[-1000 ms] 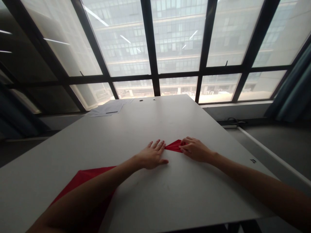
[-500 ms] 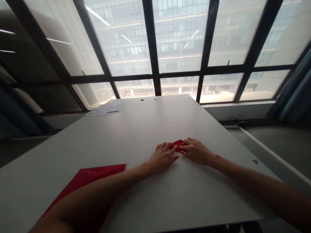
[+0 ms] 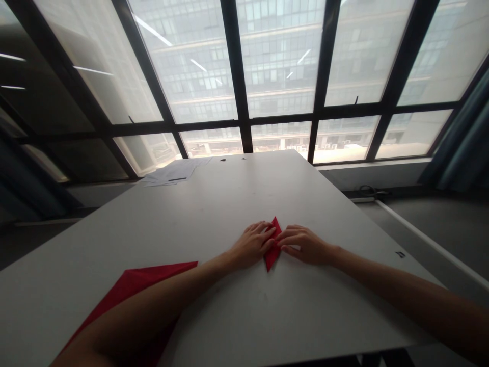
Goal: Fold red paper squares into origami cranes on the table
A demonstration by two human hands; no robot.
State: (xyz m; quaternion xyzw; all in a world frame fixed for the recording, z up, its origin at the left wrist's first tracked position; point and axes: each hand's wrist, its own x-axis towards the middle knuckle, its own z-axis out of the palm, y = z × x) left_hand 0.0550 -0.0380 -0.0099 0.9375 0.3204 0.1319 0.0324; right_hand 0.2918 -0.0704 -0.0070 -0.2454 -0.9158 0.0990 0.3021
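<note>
A small red folded paper (image 3: 270, 259), long and pointed at its two ends, lies on the white table. The fingers of my left hand (image 3: 250, 245) hold it down from the left, the thumb near its middle. On the other side, my right hand (image 3: 303, 244) pinches at its right edge with bent fingers, covering part of that edge. A larger red sheet (image 3: 130, 281) lies at the lower left, partly hidden under my left forearm.
The white table (image 3: 229, 209) reaches toward the windows. Several white papers (image 3: 171, 171) with a dark pen-like strip (image 3: 178, 179) rest at its far left. A small dark mark (image 3: 400, 254) shows near the right edge. Curtains hang at either side.
The folded paper has turned so its long points run away from and toward me, and more of it shows. My right hand has shifted slightly toward me.
</note>
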